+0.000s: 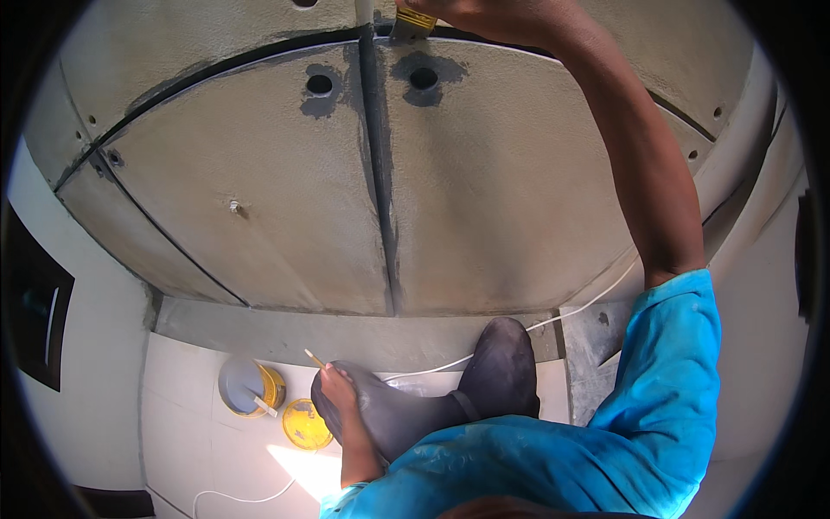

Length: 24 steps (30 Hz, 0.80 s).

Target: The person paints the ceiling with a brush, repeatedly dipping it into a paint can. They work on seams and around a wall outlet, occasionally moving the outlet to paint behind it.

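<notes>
High at the wall, my right hand [497, 16] is closed round a paintbrush [412, 23] with a yellow band. Its bristles touch the dark horizontal joint, close to where the vertical joint [374, 147] meets it. The hand's upper part is cut off by the picture's edge. My left hand [338, 387] rests by my knee, fingers closed round a thin light-coloured stick [315, 358]; its lower part is hidden. Grey coating surrounds two round holes in the wall panel [510, 182], below the brush.
Left of my knee, a yellow bucket [275, 387] holds grey coating, with a flat stick [264, 406] at its rim. Beside it lies a yellow lid [304, 426] with grey smears. A white cable [428, 372] runs along the floor past my legs. A low grey ledge [233, 329] borders the wall.
</notes>
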{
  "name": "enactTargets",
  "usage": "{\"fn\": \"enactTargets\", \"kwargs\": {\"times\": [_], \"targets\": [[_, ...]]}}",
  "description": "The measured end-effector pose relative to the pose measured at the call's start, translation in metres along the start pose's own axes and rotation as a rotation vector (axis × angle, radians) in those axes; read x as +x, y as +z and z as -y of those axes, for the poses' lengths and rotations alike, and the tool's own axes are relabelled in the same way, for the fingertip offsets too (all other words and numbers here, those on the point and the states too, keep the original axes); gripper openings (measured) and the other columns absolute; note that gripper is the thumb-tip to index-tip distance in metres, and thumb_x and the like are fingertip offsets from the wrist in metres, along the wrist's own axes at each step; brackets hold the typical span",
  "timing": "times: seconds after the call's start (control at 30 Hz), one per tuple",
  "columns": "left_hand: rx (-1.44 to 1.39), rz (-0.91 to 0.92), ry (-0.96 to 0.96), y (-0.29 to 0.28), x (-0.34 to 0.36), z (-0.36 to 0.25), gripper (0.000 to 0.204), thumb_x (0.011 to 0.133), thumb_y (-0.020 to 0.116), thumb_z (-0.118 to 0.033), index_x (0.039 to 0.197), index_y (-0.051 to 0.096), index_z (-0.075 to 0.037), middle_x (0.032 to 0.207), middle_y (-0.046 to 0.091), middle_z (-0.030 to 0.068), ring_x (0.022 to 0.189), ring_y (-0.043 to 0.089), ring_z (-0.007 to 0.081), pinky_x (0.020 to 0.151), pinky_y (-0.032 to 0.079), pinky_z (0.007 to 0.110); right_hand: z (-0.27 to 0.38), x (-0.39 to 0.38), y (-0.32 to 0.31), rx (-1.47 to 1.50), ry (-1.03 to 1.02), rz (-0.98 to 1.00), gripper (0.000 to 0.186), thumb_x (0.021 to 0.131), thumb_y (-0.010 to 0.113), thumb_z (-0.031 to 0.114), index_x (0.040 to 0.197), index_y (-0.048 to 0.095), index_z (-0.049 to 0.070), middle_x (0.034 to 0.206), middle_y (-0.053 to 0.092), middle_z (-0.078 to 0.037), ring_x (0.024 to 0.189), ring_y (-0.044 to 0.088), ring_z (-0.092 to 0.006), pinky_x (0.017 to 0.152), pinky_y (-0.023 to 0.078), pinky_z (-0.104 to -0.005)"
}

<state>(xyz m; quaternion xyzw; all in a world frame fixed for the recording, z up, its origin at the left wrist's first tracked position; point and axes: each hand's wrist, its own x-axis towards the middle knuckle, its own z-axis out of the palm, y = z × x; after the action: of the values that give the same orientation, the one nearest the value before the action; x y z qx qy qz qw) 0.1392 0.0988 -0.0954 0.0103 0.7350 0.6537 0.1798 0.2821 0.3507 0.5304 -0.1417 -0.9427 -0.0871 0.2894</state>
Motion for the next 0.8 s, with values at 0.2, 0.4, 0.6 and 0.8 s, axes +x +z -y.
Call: {"fn": "enactTargets", "kwargs": {"times": [0.2,0.4,0.6,0.8], "targets": [[0.002,0.031,0.006,0.008,0.000,0.003,0.034,0.107,0.046,-0.033,0.089,0.053,-0.005,0.068,0.056,0.0047,0.051,0.053,0.0127,0.045,0.043,0.030,-0.001,0.025,0.036,0.158,-0.242,-0.241,0.020,0.086,0.072,0.011,0.072,0.063,0.001,0.072,0.069,-0.011,0.064,0.066,-0.0233,0.058,0.051,-0.0417],[-0.007,-0.030,-0.008,0.001,-0.003,0.006,0.036,0.106,0.045,-0.034,0.088,0.053,-0.004,0.068,0.056,0.0051,0.051,0.054,0.0140,0.045,0.043,0.030,-0.006,0.004,0.029,0.285,-0.035,-0.236,0.014,0.088,0.076,0.017,0.086,0.073,0.003,0.078,0.071,-0.013,0.072,0.070,-0.0264,0.066,0.056,-0.0381],[0.046,-0.012,0.016,-0.002,-0.001,0.004,0.036,0.106,0.045,-0.034,0.089,0.054,-0.004,0.068,0.056,0.0051,0.052,0.055,0.0141,0.045,0.044,0.030,-0.013,-0.001,0.031,0.164,-0.172,-0.220,0.015,0.089,0.076,0.020,0.086,0.074,0.005,0.082,0.073,-0.011,0.073,0.071,-0.0230,0.065,0.057,-0.0378],[-0.034,-0.040,-0.007,-0.007,0.002,0.011,0.036,0.107,0.045,-0.034,0.089,0.054,-0.004,0.067,0.057,0.0050,0.052,0.055,0.0140,0.045,0.043,0.031,0.000,0.013,0.028,0.138,-0.127,-0.143,0.011,0.089,0.075,0.014,0.085,0.075,0.004,0.086,0.075,-0.011,0.076,0.072,-0.0218,0.064,0.057,-0.0341]]}}
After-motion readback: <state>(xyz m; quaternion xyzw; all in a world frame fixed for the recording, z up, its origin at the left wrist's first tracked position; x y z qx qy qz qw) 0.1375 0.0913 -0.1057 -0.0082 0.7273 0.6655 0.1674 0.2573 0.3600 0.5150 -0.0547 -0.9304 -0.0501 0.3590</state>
